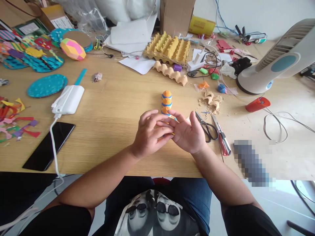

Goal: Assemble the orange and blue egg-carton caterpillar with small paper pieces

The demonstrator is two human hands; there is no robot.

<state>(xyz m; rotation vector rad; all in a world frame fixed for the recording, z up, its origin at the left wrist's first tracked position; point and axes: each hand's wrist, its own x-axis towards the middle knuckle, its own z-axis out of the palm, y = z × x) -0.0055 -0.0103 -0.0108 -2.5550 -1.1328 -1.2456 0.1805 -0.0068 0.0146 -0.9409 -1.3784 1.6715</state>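
My left hand [154, 134] reaches over the table, its fingers stretched and slightly curved across the fingers of my right hand [188, 134]. That right hand lies palm up with its fingers spread. A tiny yellow piece [173, 133] shows between my left fingertips and the edge of my right palm; its kind is too small to tell. Just beyond the hands stands an egg-carton strip [167, 94] with orange domes and blue bands, its near end hidden by my fingers. Black-handled scissors [209, 129] and a red utility knife [223, 141] lie right of my right hand.
At the back are a yellow egg tray [169, 49] and a bare carton strip [170, 72]. Carton scraps [212, 101], a red cup-like object [257, 104] and a white fan [273, 62] occupy the right. A phone [46, 147], power bank [70, 100] and blue oval [47, 85] lie left.
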